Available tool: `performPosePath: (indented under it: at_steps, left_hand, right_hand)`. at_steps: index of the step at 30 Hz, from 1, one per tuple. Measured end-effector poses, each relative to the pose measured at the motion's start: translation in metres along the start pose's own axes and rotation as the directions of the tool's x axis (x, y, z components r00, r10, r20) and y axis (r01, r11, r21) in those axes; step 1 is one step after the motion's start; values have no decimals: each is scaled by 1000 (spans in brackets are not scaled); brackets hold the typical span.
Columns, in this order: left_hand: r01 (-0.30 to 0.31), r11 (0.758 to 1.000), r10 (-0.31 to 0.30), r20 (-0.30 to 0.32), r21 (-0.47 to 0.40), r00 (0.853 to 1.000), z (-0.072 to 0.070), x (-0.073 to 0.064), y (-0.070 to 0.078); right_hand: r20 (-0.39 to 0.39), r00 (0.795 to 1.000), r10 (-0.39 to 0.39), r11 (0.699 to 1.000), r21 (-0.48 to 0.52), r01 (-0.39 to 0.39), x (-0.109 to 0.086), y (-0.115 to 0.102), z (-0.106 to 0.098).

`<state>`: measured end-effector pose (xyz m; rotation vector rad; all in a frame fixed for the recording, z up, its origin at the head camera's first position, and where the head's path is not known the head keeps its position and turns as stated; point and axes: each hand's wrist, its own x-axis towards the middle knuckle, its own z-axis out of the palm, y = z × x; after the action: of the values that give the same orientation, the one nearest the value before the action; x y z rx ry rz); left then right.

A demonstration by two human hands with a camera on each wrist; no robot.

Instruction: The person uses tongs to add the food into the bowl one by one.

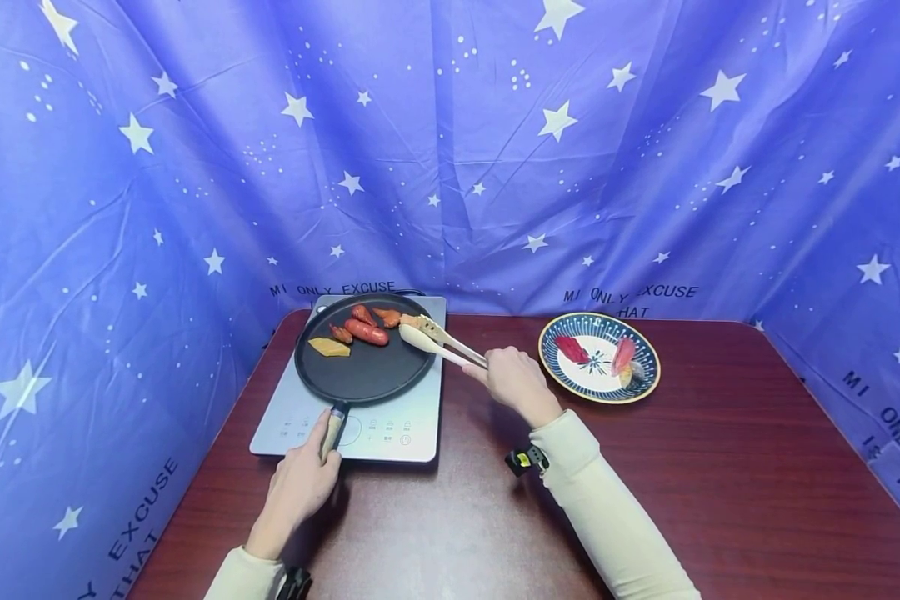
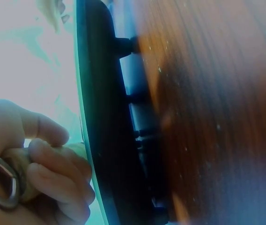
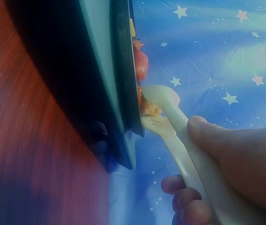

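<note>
My left hand (image 1: 305,475) grips the handle (image 1: 333,435) of a round black frying pan (image 1: 360,375); in the left wrist view its fingers (image 2: 58,176) curl round that handle. In the pan lie a red sausage (image 1: 367,332), a flat yellow piece (image 1: 329,347) and several reddish-brown food pieces (image 1: 387,317). Cream-coloured tongs (image 1: 450,350) are held in my right hand (image 1: 517,382), thumb on one arm and fingers round the other. Their tips reach over the pan's right edge, about a tan food piece (image 3: 150,108). Whether they pinch it firmly is hard to tell.
Beneath the pan is a silver induction cooker (image 1: 390,446) on a dark red table (image 1: 720,467). A patterned blue-and-white plate (image 1: 596,390) with several food pieces (image 1: 572,349) stands to the right. A blue star-printed curtain (image 1: 450,167) surrounds the table's back and sides.
</note>
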<state>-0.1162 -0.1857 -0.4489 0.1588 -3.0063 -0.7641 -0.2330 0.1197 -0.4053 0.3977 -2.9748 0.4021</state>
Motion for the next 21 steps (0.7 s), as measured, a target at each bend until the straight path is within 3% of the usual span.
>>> performPosePath:
  at_steps: [8,21]
  left_hand:
    - [0,1000,0,-5,3,1000,0,-1,-1]
    - [2,1000,-2,-3,-4,1000,0,-1,0]
  right_hand:
    - [5,999,40,999,-10,-40,7,-5,2]
    - [-60,997,40,998,-39,-43,21,-14,3]
